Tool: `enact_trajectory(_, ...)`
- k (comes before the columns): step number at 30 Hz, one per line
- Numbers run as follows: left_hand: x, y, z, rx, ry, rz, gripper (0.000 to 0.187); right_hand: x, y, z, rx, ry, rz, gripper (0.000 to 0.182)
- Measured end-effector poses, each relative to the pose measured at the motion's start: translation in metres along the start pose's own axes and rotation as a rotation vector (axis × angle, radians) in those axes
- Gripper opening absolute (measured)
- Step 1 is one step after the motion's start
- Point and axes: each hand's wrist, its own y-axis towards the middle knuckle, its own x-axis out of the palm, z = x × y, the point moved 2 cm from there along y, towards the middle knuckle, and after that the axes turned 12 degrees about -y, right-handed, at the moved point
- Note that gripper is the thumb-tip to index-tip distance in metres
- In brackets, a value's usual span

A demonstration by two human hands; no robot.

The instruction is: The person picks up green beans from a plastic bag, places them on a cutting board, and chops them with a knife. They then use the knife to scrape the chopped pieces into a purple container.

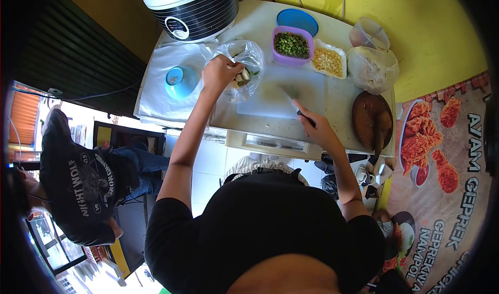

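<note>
My right hand (pixel 315 127) is closed around the dark handle of a knife (pixel 288 95). The blade lies over a pale cutting board (pixel 270 97), beside a small green bit (pixel 292 91). At the board's left edge sits a clear plastic bag (pixel 253 52) with pale clove-like pieces (pixel 242 77) and some green and red bits in it. My left hand (pixel 221 73) is at this bag, fingers pinched together over its contents. What the fingertips hold is hidden.
Behind the board stand a purple tub (pixel 292 59) of chopped greens, a tray (pixel 343 68) of pale chopped pieces and a blue lid (pixel 297 21). A rice cooker (pixel 192 13) and a blue cup (pixel 179 81) are left. A brown mortar (pixel 364 118) stands right. Another person (pixel 78 174) is at left.
</note>
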Motion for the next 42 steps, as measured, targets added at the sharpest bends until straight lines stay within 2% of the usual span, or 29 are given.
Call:
enact_trajectory(4,-0.002,0.003,0.003,-0.009,0.046,0.009,0.036,0.000,-0.001,0.007,0.016,0.025,0.008,0.049)
enact_trajectory(6,-0.009,-0.002,0.002,0.092,-0.147,0.083,0.036,0.001,-0.002,0.006,-0.002,0.037,0.024,0.049)
enact_trajectory(10,-0.023,-0.023,-0.004,0.124,-0.311,0.082,0.029,0.000,-0.006,0.010,0.006,0.060,0.055,0.049)
enact_trajectory(12,-0.027,-0.038,0.001,0.272,-0.410,0.040,0.016,-0.002,-0.008,0.010,0.010,0.052,0.081,0.049)
enact_trajectory(13,-0.029,-0.052,0.015,0.229,-0.465,-0.015,0.014,-0.003,-0.009,0.010,0.014,0.051,0.088,0.049)
enact_trajectory(18,0.031,-0.089,0.035,0.273,-0.507,-0.296,0.015,-0.002,-0.013,0.008,0.027,0.111,0.107,0.050)
enact_trajectory(20,0.056,-0.093,0.038,0.300,-0.515,-0.291,0.015,0.002,-0.014,0.008,0.025,0.116,0.110,0.051)
enact_trajectory(22,0.066,-0.092,0.044,0.354,-0.521,-0.143,0.015,0.004,-0.013,0.005,0.019,0.122,0.116,0.051)
enact_trajectory(26,0.070,-0.086,0.047,0.273,-0.505,-0.157,0.018,0.009,-0.017,-0.002,-0.006,0.093,0.101,0.051)
enact_trajectory(31,0.070,-0.082,0.045,0.272,-0.482,-0.155,0.019,0.014,-0.018,-0.001,-0.030,0.027,0.107,0.051)
enact_trajectory(35,0.065,-0.082,0.047,0.247,-0.475,-0.177,0.018,0.012,-0.020,-0.007,-0.028,-0.160,0.162,0.050)
enact_trajectory(42,0.063,-0.083,0.041,0.325,-0.506,-0.172,0.017,0.021,-0.019,-0.005,-0.057,-0.232,0.182,0.051)
